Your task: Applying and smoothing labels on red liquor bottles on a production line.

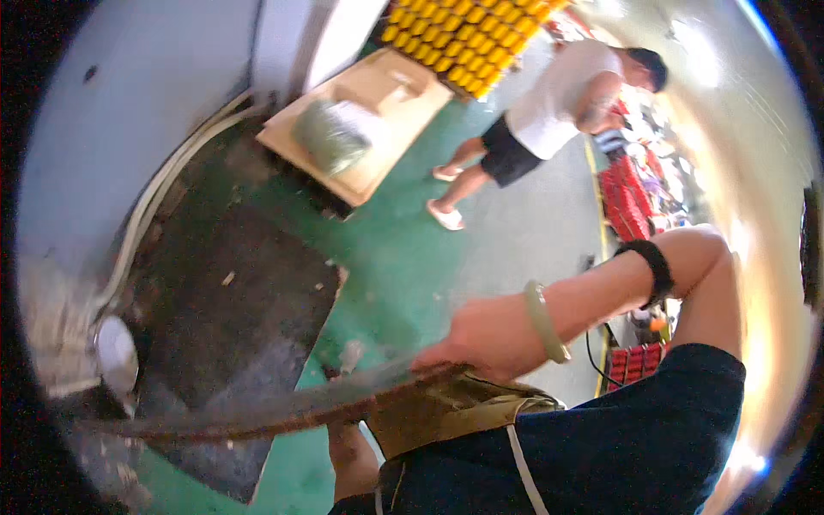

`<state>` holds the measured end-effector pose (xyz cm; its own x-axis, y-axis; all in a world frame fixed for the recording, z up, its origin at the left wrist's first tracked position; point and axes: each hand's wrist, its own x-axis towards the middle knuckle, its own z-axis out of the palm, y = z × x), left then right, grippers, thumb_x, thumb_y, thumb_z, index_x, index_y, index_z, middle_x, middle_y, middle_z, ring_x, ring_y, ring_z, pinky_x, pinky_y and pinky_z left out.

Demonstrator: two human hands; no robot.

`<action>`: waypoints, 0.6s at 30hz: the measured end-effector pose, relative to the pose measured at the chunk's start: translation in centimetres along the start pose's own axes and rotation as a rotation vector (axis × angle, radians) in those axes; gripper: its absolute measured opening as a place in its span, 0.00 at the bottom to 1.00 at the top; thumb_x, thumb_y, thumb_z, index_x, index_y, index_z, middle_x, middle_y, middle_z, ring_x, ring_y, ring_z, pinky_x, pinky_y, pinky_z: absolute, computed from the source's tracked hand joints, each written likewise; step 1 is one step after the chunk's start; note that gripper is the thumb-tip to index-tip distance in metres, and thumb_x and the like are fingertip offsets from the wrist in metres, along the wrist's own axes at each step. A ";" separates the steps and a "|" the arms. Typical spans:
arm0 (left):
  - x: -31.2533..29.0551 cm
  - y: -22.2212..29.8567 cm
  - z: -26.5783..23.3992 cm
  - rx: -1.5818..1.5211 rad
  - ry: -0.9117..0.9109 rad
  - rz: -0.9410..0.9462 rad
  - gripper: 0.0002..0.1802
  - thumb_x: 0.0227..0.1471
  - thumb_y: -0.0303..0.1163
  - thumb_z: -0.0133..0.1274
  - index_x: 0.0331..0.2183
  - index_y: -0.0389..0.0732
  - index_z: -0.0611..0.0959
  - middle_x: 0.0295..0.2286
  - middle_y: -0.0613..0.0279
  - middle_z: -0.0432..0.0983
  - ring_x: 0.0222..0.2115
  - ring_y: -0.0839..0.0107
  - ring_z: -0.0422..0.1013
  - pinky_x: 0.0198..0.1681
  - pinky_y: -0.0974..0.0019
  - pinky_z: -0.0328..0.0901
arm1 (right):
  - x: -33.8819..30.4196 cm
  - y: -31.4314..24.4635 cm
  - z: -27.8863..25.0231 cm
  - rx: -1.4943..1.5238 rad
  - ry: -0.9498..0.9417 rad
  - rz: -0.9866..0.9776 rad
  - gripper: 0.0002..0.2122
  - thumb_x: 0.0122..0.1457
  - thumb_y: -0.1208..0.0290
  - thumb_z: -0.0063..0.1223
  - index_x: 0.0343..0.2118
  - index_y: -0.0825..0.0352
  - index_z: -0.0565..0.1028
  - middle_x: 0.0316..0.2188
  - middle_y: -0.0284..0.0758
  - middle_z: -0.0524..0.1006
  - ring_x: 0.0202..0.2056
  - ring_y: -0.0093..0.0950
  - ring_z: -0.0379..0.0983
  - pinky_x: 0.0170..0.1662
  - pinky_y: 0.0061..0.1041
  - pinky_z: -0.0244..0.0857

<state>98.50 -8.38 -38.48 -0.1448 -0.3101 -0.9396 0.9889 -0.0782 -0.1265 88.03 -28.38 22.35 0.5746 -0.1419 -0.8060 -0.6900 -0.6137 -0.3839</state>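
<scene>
My right hand (485,339), with a pale green bangle (546,322) at the wrist and a black band (656,273) near the elbow, is curled at the right end of a long narrow strip (283,412). Its fingers look closed on it, though they are blurred and partly hidden. The strip is grey with a brown edge and runs leftward above the floor, bending slightly. What it is made of I cannot tell. Tan cloth (455,416) hangs at my waist, just below this hand. My left hand does not show.
A person (558,103) in a white top stands beyond on the green floor (386,283). A low tan platform (403,154) bears a wrapped bundle (330,137). Yellow bins (468,39) are stacked behind it. A dark mat (232,300) lies at left; red containers (622,202) line the right.
</scene>
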 end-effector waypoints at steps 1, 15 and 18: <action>0.5 -1.4 0.5 0.045 -0.004 -0.028 0.37 0.59 0.60 0.51 0.62 0.51 0.67 0.63 0.62 0.61 0.63 0.56 0.57 0.67 0.45 0.53 | -1.8 -0.7 0.2 0.069 -0.051 0.015 0.28 0.55 0.75 0.52 0.62 0.59 0.66 0.33 0.51 0.79 0.35 0.51 0.77 0.41 0.48 0.70; -6.4 -18.0 12.9 0.801 -0.169 -0.076 0.38 0.59 0.62 0.47 0.62 0.51 0.67 0.63 0.62 0.61 0.64 0.56 0.57 0.67 0.45 0.53 | -36.5 0.0 23.9 0.221 0.575 0.644 0.31 0.51 0.79 0.57 0.61 0.49 0.72 0.51 0.25 0.80 0.48 0.30 0.76 0.50 0.35 0.68; -10.6 -26.3 14.9 1.003 -0.247 -0.051 0.38 0.59 0.62 0.46 0.62 0.51 0.67 0.63 0.62 0.61 0.64 0.55 0.57 0.67 0.45 0.52 | -43.8 1.0 36.1 0.121 0.855 0.662 0.22 0.53 0.72 0.59 0.53 0.56 0.75 0.43 0.25 0.80 0.44 0.27 0.77 0.47 0.32 0.68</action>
<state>73.49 -17.14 -20.47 -0.3002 -0.4610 -0.8351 0.5146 -0.8154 0.2652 46.23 5.22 41.02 0.1563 -0.9387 -0.3074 -0.9875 -0.1421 -0.0682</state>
